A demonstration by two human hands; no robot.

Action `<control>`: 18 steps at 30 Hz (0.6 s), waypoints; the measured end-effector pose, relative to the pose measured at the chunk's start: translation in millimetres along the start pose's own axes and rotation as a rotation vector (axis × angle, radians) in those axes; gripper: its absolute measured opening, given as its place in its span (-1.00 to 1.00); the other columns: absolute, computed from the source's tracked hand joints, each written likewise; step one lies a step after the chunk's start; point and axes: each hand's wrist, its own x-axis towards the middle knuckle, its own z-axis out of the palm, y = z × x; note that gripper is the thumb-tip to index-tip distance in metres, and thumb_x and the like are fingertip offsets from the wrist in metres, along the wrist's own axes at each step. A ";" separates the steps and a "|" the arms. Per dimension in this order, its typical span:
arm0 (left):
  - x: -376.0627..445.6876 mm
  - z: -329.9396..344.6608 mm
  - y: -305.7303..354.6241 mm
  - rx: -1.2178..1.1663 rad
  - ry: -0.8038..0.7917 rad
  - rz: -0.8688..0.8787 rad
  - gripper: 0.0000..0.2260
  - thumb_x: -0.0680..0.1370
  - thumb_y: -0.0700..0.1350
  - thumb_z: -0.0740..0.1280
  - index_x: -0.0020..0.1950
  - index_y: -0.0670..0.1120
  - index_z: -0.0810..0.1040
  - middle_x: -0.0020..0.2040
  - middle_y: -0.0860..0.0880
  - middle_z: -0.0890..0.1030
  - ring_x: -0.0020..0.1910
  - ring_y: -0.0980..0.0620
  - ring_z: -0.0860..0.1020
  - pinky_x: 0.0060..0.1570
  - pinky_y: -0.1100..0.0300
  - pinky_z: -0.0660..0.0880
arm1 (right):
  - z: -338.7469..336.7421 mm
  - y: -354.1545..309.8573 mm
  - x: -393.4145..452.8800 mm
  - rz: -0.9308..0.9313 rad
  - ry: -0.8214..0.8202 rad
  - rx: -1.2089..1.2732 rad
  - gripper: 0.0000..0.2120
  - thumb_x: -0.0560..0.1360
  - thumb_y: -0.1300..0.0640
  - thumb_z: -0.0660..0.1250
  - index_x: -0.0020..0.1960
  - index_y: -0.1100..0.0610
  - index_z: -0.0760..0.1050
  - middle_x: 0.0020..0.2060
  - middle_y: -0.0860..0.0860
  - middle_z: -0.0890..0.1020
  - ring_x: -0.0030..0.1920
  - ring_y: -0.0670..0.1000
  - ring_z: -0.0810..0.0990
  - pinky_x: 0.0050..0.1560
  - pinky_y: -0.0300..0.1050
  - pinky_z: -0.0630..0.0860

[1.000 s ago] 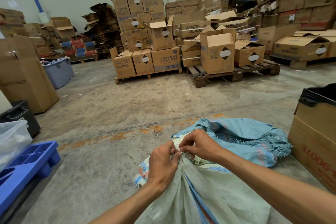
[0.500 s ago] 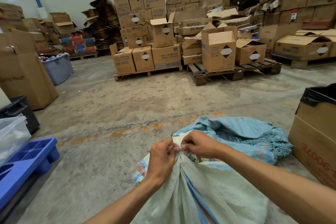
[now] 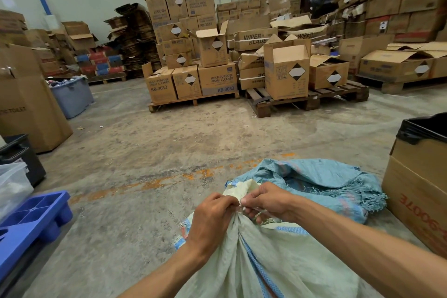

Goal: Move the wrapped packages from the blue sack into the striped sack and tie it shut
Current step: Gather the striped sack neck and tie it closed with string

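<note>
Striped sack (image 3: 278, 261) stands on the floor (image 3: 169, 152) right in front of the person, its pale woven cloth gathered into a neck at the top. It looks soft and floppy, bulging below, so probably fairly heavy with packages, though none show. The bunched neck is the place to hold, since the slick weave would likely slip if gripped lower. Left hand (image 3: 212, 219) grips the neck with fingers (image 3: 226, 202) curled tight round it. Right hand (image 3: 268, 202) pinches the frayed mouth cloth just above, fingertips together; a thin strand seems to run between them, too small to be sure. Blue sack (image 3: 326, 181) lies slack just behind, touching.
</note>
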 end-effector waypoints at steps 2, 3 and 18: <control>3.1 0.6 -3.2 0.078 -0.007 0.055 -0.95 0.47 -0.14 0.46 -0.11 -0.03 0.62 -0.22 0.08 0.62 -0.22 0.11 0.52 -0.36 0.16 0.51 | -0.2 -0.2 0.9 0.015 0.024 0.020 -0.87 0.54 0.27 0.38 -0.10 0.34 0.60 -0.33 0.14 0.60 -0.35 0.01 0.54 -0.41 -0.18 0.49; 4.8 1.3 -3.9 0.129 -0.017 0.097 -0.95 0.52 -0.08 0.39 -0.11 -0.03 0.61 -0.22 0.09 0.62 -0.20 0.10 0.51 -0.37 0.14 0.50 | -0.7 -0.5 1.4 0.023 0.031 0.021 -0.87 0.54 0.27 0.38 -0.12 0.34 0.61 -0.33 0.13 0.61 -0.35 0.01 0.55 -0.41 -0.18 0.50; 10.3 -13.8 -16.7 0.537 -0.281 0.366 -0.91 0.45 -0.08 0.43 -0.08 0.04 0.58 -0.03 0.09 0.57 0.14 -0.03 0.51 0.17 -0.05 0.47 | -3.4 2.7 -0.6 0.085 0.252 -0.185 -0.85 0.51 0.28 0.41 -0.14 0.38 0.62 -0.35 0.17 0.63 -0.36 0.05 0.58 -0.34 -0.16 0.54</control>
